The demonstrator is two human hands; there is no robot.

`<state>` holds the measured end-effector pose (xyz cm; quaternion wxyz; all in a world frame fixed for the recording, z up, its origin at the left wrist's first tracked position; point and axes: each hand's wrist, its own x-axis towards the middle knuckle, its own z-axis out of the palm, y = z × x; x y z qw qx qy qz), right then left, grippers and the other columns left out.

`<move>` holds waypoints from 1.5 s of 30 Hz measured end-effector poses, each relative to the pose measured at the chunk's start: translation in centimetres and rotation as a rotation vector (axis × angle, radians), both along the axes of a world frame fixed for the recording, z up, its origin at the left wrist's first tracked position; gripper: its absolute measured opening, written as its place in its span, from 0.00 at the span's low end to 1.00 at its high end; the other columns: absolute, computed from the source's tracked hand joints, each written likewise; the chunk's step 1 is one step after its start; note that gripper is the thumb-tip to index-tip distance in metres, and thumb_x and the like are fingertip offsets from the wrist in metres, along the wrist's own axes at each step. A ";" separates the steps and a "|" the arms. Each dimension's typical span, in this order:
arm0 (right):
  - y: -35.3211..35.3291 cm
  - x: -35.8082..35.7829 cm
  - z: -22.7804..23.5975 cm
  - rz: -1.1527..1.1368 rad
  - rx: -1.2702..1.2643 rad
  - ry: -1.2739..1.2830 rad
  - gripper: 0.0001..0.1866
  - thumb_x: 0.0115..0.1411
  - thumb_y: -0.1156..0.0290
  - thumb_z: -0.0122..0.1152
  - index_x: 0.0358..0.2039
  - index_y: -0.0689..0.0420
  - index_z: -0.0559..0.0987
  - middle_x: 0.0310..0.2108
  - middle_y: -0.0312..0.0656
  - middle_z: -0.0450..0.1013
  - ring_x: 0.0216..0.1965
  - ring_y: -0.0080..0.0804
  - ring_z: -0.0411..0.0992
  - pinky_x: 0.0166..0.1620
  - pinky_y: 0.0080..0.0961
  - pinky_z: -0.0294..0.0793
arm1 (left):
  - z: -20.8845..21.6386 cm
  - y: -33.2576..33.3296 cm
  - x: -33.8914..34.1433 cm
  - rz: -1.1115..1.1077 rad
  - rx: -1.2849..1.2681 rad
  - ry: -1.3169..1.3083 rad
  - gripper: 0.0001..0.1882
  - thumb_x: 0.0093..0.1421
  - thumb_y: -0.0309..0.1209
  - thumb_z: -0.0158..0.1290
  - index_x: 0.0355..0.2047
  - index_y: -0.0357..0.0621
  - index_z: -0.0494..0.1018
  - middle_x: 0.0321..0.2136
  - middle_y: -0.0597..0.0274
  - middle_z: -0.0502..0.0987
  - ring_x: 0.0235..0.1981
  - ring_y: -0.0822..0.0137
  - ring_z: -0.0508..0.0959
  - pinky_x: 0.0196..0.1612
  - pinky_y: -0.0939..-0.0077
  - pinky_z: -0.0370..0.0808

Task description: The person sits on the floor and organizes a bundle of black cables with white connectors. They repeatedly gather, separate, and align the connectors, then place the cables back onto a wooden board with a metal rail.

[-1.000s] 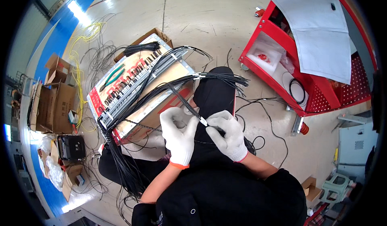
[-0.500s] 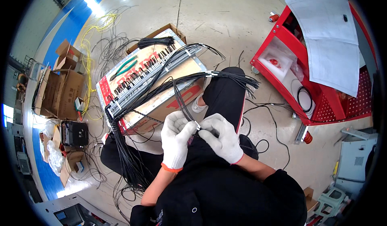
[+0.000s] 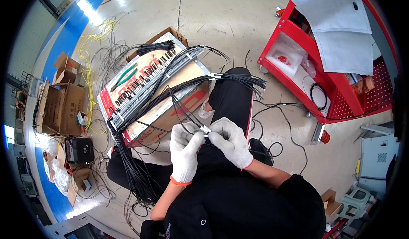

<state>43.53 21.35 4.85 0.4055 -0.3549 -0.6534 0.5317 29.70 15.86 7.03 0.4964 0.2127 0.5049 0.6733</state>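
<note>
In front of my lap, both hands wear white work gloves and are closed at the ends of several thin black cables (image 3: pixel 186 110). White marker sleeves (image 3: pixel 205 129) sit on these cables between my fingertips. My left hand (image 3: pixel 184 148) pinches the cables from the left, its thumb near the sleeves. Close beside it, my right hand (image 3: pixel 231 141) grips the same ends with thumb and fingers; the very tips are partly hidden. The cables run up to a thick black wire bundle (image 3: pixel 187 84) lying across a wooden box and my right thigh.
On the wooden box (image 3: pixel 159 118) lie a slotted metal rail (image 3: pixel 147 87) with a row of black-and-white pieces, green-handled pliers (image 3: pixel 124 77) and black cable ties (image 3: pixel 155 47). A red cart (image 3: pixel 272 66) stands right. Cardboard boxes (image 3: pixel 68 107) stand left; loose cables (image 3: pixel 294 141) cross the floor.
The cables at my hands have spread into a wider loop, and more of the white sleeves shows. Both hands stay close together. The view has shifted slightly, moving the box and cart leftward.
</note>
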 end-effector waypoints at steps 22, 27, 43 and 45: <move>-1.6 -1.0 -0.9 0.157 0.704 -0.406 0.08 0.47 0.75 0.63 0.30 0.52 0.76 0.25 0.39 0.74 0.23 0.39 0.74 0.26 0.33 0.74 | -3.2 -0.1 -7.2 0.565 -0.082 0.405 0.05 0.62 0.26 0.56 0.35 0.41 0.71 0.29 0.66 0.74 0.27 0.75 0.72 0.31 0.79 0.71; -0.3 4.3 -3.5 0.024 0.513 -0.523 0.08 0.55 0.78 0.60 0.36 0.57 0.75 0.28 0.45 0.74 0.25 0.43 0.75 0.30 0.36 0.75 | -0.3 -2.9 -17.6 0.537 -0.138 0.809 0.04 0.62 0.24 0.52 0.36 0.39 0.69 0.29 0.64 0.72 0.29 0.72 0.71 0.37 0.76 0.71; 1.2 4.3 -0.6 0.088 -0.362 -0.161 0.11 0.64 0.79 0.53 0.46 0.63 0.67 0.30 0.43 0.75 0.27 0.25 0.76 0.30 0.21 0.75 | -3.8 -0.8 -1.2 -0.816 -0.127 -0.087 0.25 0.68 0.43 0.50 0.58 0.39 0.68 0.32 0.68 0.79 0.18 0.83 0.60 0.21 0.87 0.58; 0.5 4.0 -0.8 0.049 -0.136 -0.271 0.11 0.63 0.80 0.54 0.46 0.63 0.67 0.28 0.44 0.76 0.25 0.27 0.77 0.29 0.23 0.76 | -3.9 -0.3 -0.9 -0.867 -0.247 0.079 0.19 0.68 0.41 0.49 0.53 0.42 0.72 0.28 0.69 0.78 0.18 0.82 0.62 0.22 0.86 0.60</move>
